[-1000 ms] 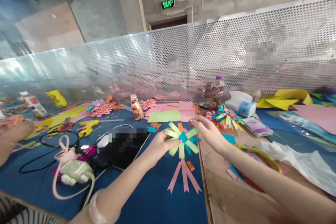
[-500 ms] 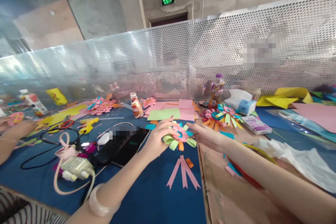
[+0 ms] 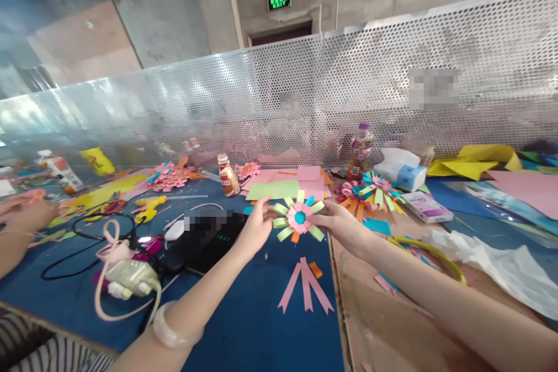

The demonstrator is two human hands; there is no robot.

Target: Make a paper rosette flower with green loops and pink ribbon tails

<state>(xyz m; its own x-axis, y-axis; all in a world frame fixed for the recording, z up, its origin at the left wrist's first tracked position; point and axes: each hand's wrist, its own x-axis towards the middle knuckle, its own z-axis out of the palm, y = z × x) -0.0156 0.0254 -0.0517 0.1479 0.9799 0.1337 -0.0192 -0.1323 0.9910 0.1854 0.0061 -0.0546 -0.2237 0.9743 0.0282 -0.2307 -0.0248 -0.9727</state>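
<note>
A paper flower (image 3: 309, 220) with light green loop petals, a pink inner ring and a blue centre is held up in front of me, facing my way. My left hand (image 3: 259, 224) pinches its left edge, the fingertips partly hidden at the green petals. On the other side, my right hand (image 3: 344, 225) grips the flower's right edge between thumb and fingers. Below it, pink paper ribbon tails (image 3: 306, 288) with notched ends lie fanned out on the blue table mat (image 3: 244, 319). A small orange paper piece (image 3: 315, 269) rests against them.
A phone (image 3: 218, 244), cables and a charger (image 3: 131, 276) lie to the left. Behind the flower are paper sheets (image 3: 274, 189) and a small brown bottle (image 3: 228, 175). Finished paper flowers (image 3: 378, 189), a drink bottle (image 3: 361, 151) and tissues (image 3: 401, 168) stand right. Another person's hand (image 3: 32, 218) is far left.
The flower has turned upright, so its blue centre now faces me. My left hand has moved off its front to the left edge, and my right hand has closed on the right edge.
</note>
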